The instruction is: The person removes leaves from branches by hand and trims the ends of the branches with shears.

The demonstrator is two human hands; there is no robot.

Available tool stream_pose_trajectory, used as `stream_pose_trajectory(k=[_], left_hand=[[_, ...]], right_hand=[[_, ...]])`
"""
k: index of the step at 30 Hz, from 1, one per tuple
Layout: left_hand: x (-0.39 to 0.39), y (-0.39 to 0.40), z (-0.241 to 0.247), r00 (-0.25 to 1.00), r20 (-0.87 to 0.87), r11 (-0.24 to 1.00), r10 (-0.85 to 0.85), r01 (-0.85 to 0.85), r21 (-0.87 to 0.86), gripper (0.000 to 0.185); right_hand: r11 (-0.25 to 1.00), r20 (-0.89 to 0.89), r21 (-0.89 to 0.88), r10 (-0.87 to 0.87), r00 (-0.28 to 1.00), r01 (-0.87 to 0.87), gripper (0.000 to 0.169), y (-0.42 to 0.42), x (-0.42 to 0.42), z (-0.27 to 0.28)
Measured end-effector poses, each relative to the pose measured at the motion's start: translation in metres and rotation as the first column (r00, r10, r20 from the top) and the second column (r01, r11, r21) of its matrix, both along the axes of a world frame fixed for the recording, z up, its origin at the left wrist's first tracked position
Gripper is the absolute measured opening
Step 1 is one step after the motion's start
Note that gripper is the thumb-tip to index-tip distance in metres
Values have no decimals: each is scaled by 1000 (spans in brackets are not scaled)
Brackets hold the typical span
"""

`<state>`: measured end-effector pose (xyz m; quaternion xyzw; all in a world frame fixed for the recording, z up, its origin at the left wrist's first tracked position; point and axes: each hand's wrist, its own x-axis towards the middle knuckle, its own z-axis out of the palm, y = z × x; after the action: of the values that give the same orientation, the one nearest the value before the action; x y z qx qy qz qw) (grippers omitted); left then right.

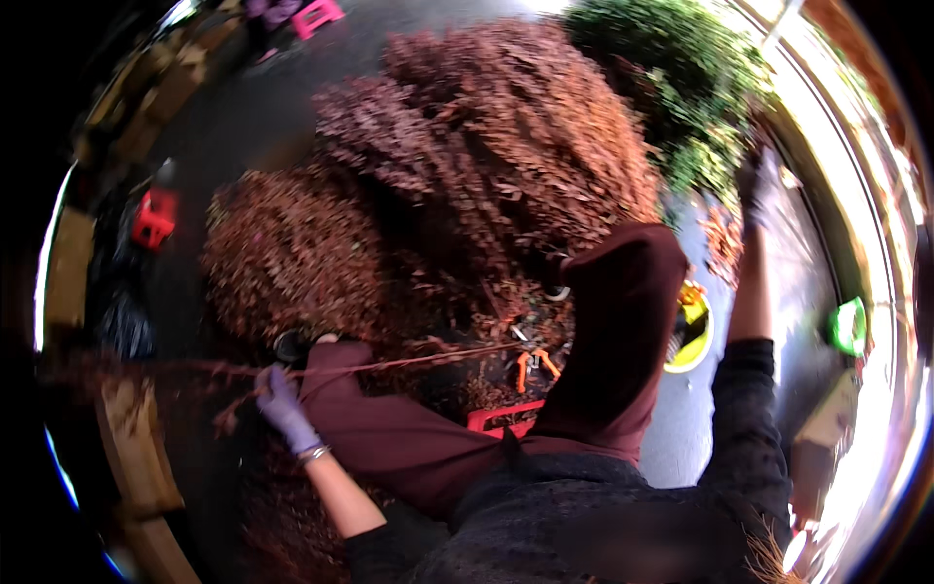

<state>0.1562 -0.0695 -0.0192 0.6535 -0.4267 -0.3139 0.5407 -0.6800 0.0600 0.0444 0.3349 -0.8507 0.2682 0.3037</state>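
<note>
My left hand (283, 407), in a light purple glove, is closed around a long thin reddish branch (408, 360) that stretches from the dark left side to near my knees. My right hand (762, 182), gloved too and blurred, reaches out at the upper right beside green foliage; whether it holds anything cannot be told. Orange-handled pruning shears (531, 361) lie on leaf litter between my legs. Large heaps of reddish-brown leafy branches (540, 124) spread before me, with a smaller rounded heap (292, 248) to the left.
A green leafy pile (678, 66) stands beyond the heaps. A yellow bucket (700, 339) is right of my knee, a green container (848, 326) farther right. Red stools (155, 217) and a pink stool (317, 16) stand at left, near a person (270, 14). Cardboard boxes (139, 445) line the left.
</note>
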Motion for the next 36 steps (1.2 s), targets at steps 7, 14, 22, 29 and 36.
stream_pose_trajectory(k=[7, 14, 22, 29, 36], left_hand=[[-90, 3, -1, 925, 351, 988, -146, 156, -1, 20], [-150, 33, 9, 792, 606, 993, -79, 114, -20, 33], [-126, 73, -1, 862, 262, 899, -434, 431, 73, 27], [-107, 42, 11, 705, -625, 936, -335, 326, -134, 40], [-120, 14, 30, 723, -612, 946, -320, 207, -251, 22]], right_hand=[[932, -71, 347, -81, 994, 101, 73, 12, 70, -22], [147, 487, -454, 867, -107, -879, 73, -70, 452, 20], [200, 503, -734, 802, -322, -648, 25, -99, 577, -51], [351, 579, -807, 306, -756, -475, 20, -80, 565, -62], [790, 169, -596, 300, -939, 145, 15, -74, 576, -96]])
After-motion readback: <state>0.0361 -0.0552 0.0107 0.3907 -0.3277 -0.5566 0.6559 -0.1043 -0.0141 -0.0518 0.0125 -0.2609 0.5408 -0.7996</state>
